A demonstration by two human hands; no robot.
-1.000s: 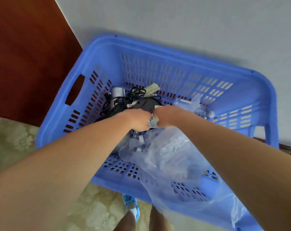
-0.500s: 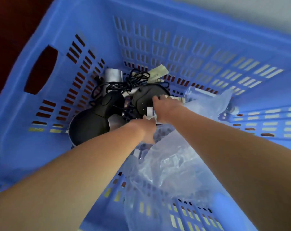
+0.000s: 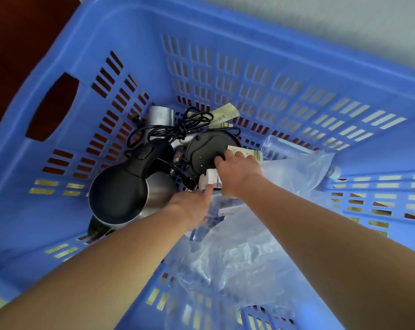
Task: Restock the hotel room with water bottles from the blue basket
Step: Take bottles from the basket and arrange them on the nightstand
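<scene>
The blue basket (image 3: 261, 44) fills the view, and both my arms reach down into it. My right hand (image 3: 237, 171) is closed around the top of a water bottle, whose white cap (image 3: 208, 179) sticks out beside my thumb. Just below it, my left hand (image 3: 192, 207) presses down and grips the clear plastic wrap (image 3: 244, 253) around the bottle pack. Another clear bottle (image 3: 281, 148) lies against the far right wall. The bottles under the wrap are hard to tell apart.
A black and steel kettle (image 3: 120, 194) lies on its side at the left of the basket floor. Its round black base (image 3: 201, 151) and tangled cord (image 3: 173, 129) sit behind my hands. Paper sachets (image 3: 225, 113) lean against the far wall.
The camera has dropped closer into the basket. My hands have moved slightly apart, the right one rising with the white-capped bottle top in its grip.
</scene>
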